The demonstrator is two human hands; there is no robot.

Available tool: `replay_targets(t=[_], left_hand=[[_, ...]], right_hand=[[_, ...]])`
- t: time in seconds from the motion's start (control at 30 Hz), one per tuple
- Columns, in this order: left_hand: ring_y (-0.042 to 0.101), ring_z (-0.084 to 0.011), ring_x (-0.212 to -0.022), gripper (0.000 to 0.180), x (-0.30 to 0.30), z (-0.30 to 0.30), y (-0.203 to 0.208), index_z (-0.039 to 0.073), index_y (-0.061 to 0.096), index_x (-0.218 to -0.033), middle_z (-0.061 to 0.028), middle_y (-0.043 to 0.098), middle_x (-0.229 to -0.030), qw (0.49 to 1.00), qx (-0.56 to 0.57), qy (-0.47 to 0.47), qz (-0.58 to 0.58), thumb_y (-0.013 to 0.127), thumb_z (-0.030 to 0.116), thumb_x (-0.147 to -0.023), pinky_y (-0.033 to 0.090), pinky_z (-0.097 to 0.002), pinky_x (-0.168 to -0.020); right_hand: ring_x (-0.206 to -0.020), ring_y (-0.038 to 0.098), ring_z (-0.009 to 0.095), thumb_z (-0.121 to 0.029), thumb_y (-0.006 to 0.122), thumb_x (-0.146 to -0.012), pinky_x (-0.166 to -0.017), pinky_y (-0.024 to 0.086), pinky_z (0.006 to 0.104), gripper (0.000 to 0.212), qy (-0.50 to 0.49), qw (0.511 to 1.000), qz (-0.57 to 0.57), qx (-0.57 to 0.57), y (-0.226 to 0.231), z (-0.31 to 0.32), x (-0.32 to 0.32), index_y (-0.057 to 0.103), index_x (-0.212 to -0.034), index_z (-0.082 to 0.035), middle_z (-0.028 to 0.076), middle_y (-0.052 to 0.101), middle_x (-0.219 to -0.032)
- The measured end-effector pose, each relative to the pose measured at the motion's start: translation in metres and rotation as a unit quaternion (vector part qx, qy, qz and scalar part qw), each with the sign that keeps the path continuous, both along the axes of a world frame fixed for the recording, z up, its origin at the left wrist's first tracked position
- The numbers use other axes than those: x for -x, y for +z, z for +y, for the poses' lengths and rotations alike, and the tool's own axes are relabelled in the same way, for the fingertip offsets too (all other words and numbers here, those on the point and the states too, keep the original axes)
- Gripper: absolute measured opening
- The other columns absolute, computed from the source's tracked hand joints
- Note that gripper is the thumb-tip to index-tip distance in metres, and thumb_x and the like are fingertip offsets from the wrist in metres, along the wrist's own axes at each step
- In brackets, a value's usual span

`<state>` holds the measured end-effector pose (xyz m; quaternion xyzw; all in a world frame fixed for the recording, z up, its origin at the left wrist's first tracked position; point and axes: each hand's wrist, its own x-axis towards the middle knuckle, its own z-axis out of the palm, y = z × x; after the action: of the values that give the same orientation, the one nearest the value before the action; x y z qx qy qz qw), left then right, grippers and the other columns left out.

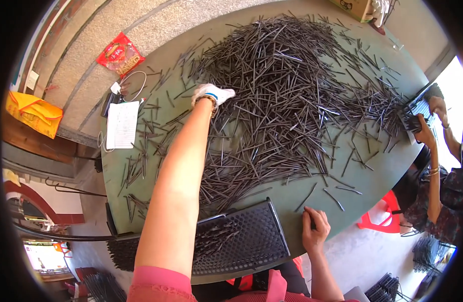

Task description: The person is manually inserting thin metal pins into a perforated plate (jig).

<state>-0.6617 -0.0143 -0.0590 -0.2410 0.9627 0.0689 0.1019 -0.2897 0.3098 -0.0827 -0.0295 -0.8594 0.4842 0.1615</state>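
Observation:
My left hand (pixel 213 93), in a white glove with a bracelet at the wrist, reaches to the left side of a big heap of thin dark sticks (pixel 287 75). Its fingers point right, stretched out against the heap's edge; I see nothing held. My bare right hand (pixel 316 229) rests at the near table edge with its fingers loosely curled, nothing visible in them. Between me and the heap lies a black perforated tray (pixel 251 246). Dark sticks stand bunched in its middle and left part, and my left forearm hides some of it.
Loose sticks are scattered over the green table (pixel 292 194). At the left edge are a paper sheet (pixel 123 126) and a white cable (pixel 138 83). Across on the right, another person's hands (pixel 428 128) hold a similar black tray (pixel 415 108). A red stool (pixel 382 216) stands below.

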Motion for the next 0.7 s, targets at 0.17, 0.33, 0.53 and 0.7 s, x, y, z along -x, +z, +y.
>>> replay_targets(t=[0.17, 0.33, 0.53, 0.7], left_hand=[[0.060, -0.0291, -0.119, 0.084, -0.008, 0.027, 0.007, 0.001, 0.060, -0.126, -0.0223, 0.057, -0.132, 0.988, -0.154, 0.013, -0.028, 0.077, 0.056, -0.066, 0.050, -0.0375, -0.097], [0.062, -0.0245, -0.105, 0.063, -0.006, -0.033, -0.041, -0.006, 0.056, -0.125, -0.0153, 0.066, -0.118, 0.938, -0.303, -0.090, 0.143, 0.082, 0.017, -0.073, 0.047, -0.0336, -0.096], [0.042, -0.0336, -0.134, 0.142, -0.036, 0.046, 0.026, -0.003, 0.015, -0.151, -0.0234, 0.033, -0.150, 0.988, -0.133, -0.048, -0.061, 0.076, 0.078, -0.051, 0.039, -0.0402, -0.110], [0.043, -0.0327, -0.133, 0.131, -0.038, 0.056, 0.042, -0.001, 0.041, -0.143, -0.0206, 0.044, -0.144, 0.992, -0.081, -0.033, -0.091, 0.075, 0.082, -0.048, 0.041, -0.0384, -0.106]], right_hand=[[-0.067, 0.057, 0.019, 0.006, 0.066, -0.082, -0.062, 0.045, 0.0294, 0.014, -0.007, 1.000, -0.016, -0.017, -0.003, 0.004, -0.001, 0.068, -0.095, 0.001, 0.010, 0.062, -0.076], [-0.067, 0.056, 0.020, 0.005, 0.065, -0.083, -0.062, 0.045, 0.0296, 0.014, 0.006, 1.000, 0.009, -0.001, 0.003, -0.004, 0.001, 0.068, -0.096, 0.001, 0.010, 0.061, -0.076], [-0.068, 0.057, 0.019, 0.004, 0.066, -0.084, -0.063, 0.045, 0.0293, 0.013, -0.013, 1.000, 0.005, -0.015, -0.003, 0.004, 0.000, 0.069, -0.096, 0.001, 0.010, 0.062, -0.076], [-0.067, 0.056, 0.019, 0.003, 0.066, -0.084, -0.063, 0.045, 0.0292, 0.013, -0.015, 1.000, -0.010, -0.008, 0.001, 0.001, 0.001, 0.069, -0.096, 0.000, 0.009, 0.061, -0.076]])
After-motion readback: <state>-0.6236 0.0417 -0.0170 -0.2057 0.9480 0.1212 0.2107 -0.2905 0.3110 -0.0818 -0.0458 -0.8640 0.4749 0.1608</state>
